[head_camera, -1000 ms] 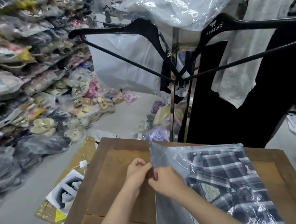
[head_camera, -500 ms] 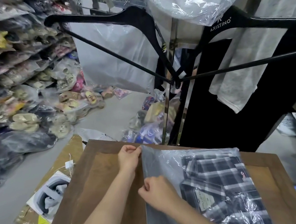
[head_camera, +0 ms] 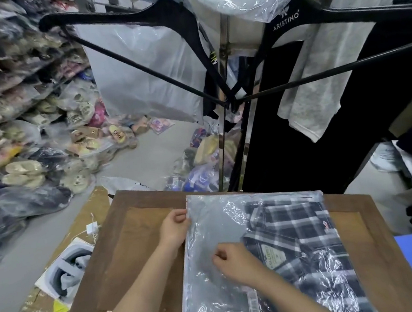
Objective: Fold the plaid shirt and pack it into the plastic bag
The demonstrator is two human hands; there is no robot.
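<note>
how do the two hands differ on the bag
The left hand grips the plastic bag at its left edge, near the far corner; the right hand lies on top, nearer the person. The left hand is apart from the plaid shirt; the right hand is beside it. Both have curled fingers.

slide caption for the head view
Left hand and right hand pinch the plastic bag holding the plaid shirt.
</note>
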